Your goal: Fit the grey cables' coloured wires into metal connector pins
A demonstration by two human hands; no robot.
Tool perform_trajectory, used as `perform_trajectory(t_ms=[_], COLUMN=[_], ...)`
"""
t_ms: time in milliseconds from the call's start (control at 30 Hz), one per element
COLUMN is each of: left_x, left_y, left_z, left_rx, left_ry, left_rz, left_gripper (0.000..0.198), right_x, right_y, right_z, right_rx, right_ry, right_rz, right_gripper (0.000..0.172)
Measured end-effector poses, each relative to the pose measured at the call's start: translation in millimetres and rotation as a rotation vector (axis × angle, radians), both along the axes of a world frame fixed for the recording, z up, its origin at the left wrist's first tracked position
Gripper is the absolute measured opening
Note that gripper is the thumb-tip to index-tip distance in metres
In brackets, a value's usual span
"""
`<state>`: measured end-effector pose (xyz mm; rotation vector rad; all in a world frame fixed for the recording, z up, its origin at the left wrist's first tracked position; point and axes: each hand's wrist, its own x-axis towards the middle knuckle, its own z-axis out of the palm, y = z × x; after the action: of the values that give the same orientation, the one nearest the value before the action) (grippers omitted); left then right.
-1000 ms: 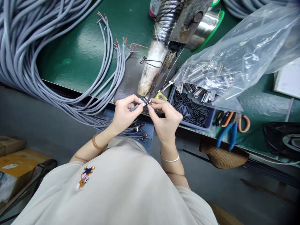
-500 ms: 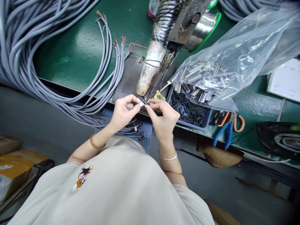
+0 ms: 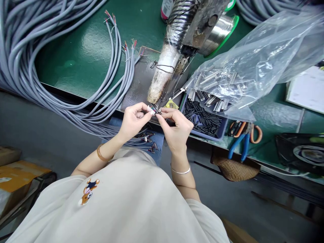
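Observation:
My left hand point(image 3: 133, 120) pinches the stripped end of a grey cable point(image 3: 144, 116) at the bench's front edge. My right hand point(image 3: 177, 130) pinches a small metal connector point(image 3: 156, 109) against that cable's coloured wires. Both hands meet just below the tip of a wrapped soldering fixture point(image 3: 163, 72). More cable ends with fitted connectors point(image 3: 149, 139) lie on my lap under the hands.
A big coil of grey cable point(image 3: 27, 44) fills the left of the green bench point(image 3: 83, 57). A blue tray of black sleeves point(image 3: 205, 118) sits right of my hands under a clear bag of connectors point(image 3: 248, 64). Blue-handled pliers point(image 3: 239, 143), a solder spool point(image 3: 220, 28) and cardboard boxes point(image 3: 15, 179) are nearby.
Both hands have stayed at the fixture tip with only slight finger shifts on the connector; the camera has drifted a little.

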<state>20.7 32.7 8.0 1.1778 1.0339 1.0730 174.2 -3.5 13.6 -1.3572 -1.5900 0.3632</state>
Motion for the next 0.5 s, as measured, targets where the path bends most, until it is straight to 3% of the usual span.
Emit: perform_trajectory(t_ms=[167,500], left_x=[-0.5,-2.4], left_y=[-1.9,0.1], left_z=[3.7,11.6], left_rx=[0.117,0.145], left_ry=[0.150,0.229], left_rz=[0.030,0.015], left_gripper=[0.010,0.007], right_x=[-1.4,-2.0], right_y=[1.9,2.0], right_z=[2.3,8.9], right_rx=[0.016,-0.072], right_ry=[-0.012,0.036], right_rz=[-0.012,-0.049], right_gripper=[0.010,0.012])
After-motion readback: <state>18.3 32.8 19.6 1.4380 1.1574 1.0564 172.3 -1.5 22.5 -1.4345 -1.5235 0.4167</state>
